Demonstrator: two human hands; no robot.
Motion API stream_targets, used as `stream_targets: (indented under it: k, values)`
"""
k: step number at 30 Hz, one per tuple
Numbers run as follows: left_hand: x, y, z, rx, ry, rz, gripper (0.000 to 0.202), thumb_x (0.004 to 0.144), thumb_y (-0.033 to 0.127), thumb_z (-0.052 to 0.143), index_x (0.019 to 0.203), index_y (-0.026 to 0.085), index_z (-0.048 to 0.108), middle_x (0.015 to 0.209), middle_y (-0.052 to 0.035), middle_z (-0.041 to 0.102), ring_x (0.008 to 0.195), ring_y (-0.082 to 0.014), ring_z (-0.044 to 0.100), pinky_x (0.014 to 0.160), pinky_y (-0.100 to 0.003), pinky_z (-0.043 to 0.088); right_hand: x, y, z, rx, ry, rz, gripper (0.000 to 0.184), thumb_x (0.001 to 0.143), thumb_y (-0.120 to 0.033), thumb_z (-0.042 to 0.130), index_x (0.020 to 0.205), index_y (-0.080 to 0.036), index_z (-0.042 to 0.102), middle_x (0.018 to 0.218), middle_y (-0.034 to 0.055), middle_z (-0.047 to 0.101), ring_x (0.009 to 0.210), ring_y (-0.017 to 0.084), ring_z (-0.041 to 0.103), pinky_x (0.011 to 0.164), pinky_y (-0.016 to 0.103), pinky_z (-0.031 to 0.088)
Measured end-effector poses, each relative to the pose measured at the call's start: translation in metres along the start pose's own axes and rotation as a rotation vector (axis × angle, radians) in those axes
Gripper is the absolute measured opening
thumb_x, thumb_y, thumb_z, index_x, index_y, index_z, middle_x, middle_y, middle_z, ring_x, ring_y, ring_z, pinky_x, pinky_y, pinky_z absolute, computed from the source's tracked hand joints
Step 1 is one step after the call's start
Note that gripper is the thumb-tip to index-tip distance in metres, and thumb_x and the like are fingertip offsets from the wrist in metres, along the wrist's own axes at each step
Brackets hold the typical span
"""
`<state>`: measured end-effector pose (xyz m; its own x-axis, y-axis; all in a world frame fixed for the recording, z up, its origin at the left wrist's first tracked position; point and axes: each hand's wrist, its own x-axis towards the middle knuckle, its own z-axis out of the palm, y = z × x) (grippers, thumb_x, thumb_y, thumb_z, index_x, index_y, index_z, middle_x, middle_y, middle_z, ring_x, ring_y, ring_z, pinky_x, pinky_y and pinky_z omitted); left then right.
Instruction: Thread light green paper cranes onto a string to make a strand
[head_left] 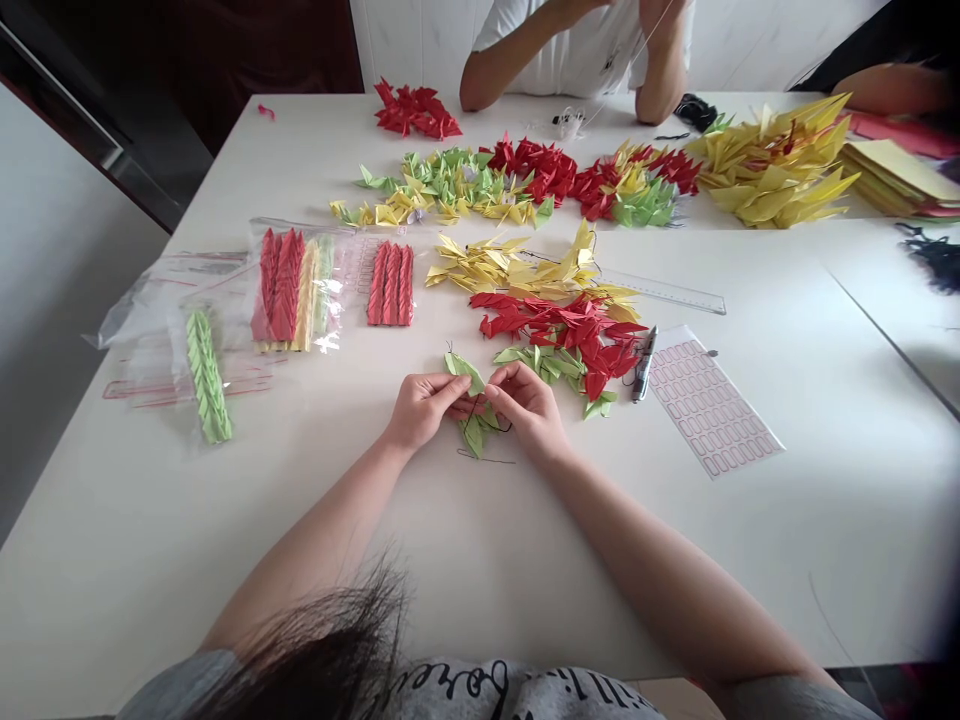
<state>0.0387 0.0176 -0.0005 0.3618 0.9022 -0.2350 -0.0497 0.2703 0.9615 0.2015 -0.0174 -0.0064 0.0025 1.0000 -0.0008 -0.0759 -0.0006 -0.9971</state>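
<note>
My left hand [424, 405] is closed, pinching a light-green folded paper crane [463, 368] between thumb and fingers. The thumb and forefinger of my right hand [531, 405] are pinched together at the crane's right edge; what lies between them is hidden. More green folded paper [474, 436] hangs or lies just beneath my hands, with a dark thread [504, 428] looping beside it. Right behind my right hand are green cranes [551, 362] and a heap of red paper cranes [570, 325].
Yellow cranes [510, 268], a clear ruler [667, 290], a pen [644, 365] and a label sheet [716, 405] lie on the white table [360, 610]. At left are plastic bags [172, 300] and red folded strips [390, 285]. Opposite sits a person in a white shirt [577, 50].
</note>
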Motion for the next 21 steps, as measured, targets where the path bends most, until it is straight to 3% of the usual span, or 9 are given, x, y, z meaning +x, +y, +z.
stream_targets:
  k: [6, 10, 13, 18, 21]
  values:
    - [-0.004, -0.004, 0.003, 0.105, 0.008, 0.1, 0.038, 0.082, 0.051, 0.065, 0.074, 0.015, 0.073, 0.07, -0.0033, 0.071, 0.07, -0.0181, 0.07, 0.066, -0.027, 0.059, -0.001, 0.003, 0.003, -0.125, 0.08, -0.082, 0.034, 0.081, -0.051, 0.07, 0.082, -0.02, 0.055, 0.071, -0.0013, 0.053, 0.057, 0.01, 0.047, 0.05, 0.025, 0.039]
    - [-0.006, -0.006, 0.003, 0.222, 0.072, 0.201, 0.039, 0.085, 0.047, 0.06, 0.066, 0.014, 0.07, 0.066, -0.0023, 0.069, 0.069, -0.0172, 0.067, 0.063, -0.024, 0.055, -0.002, 0.007, 0.003, -0.326, 0.191, -0.29, 0.017, 0.084, -0.034, 0.069, 0.08, -0.021, 0.059, 0.078, 0.002, 0.059, 0.066, 0.014, 0.052, 0.058, 0.028, 0.045]
    - [-0.006, -0.006, 0.002, 0.273, 0.094, 0.25, 0.037, 0.087, 0.043, 0.057, 0.066, 0.014, 0.069, 0.063, -0.0009, 0.065, 0.065, -0.0148, 0.063, 0.061, -0.022, 0.05, -0.003, 0.007, 0.005, -0.425, 0.187, -0.409, 0.009, 0.084, -0.024, 0.068, 0.08, -0.022, 0.06, 0.077, 0.0017, 0.061, 0.066, 0.014, 0.054, 0.059, 0.028, 0.047]
    - [-0.006, -0.005, 0.003, 0.377, 0.12, 0.315, 0.045, 0.089, 0.042, 0.054, 0.054, 0.014, 0.055, 0.05, 0.0025, 0.04, 0.052, -0.0078, 0.039, 0.049, -0.02, 0.031, -0.006, 0.009, 0.008, -0.519, 0.193, -0.444, 0.016, 0.079, -0.026, 0.075, 0.086, -0.022, 0.06, 0.075, -0.0005, 0.062, 0.06, 0.012, 0.054, 0.057, 0.027, 0.048]
    - [-0.006, -0.007, 0.004, 0.418, 0.109, 0.384, 0.048, 0.09, 0.042, 0.053, 0.052, 0.014, 0.049, 0.05, 0.0032, 0.032, 0.05, -0.0068, 0.031, 0.048, -0.021, 0.026, -0.007, 0.01, 0.007, -0.586, 0.218, -0.43, 0.014, 0.08, -0.024, 0.073, 0.087, -0.022, 0.061, 0.073, -0.0012, 0.062, 0.059, 0.012, 0.054, 0.057, 0.026, 0.048]
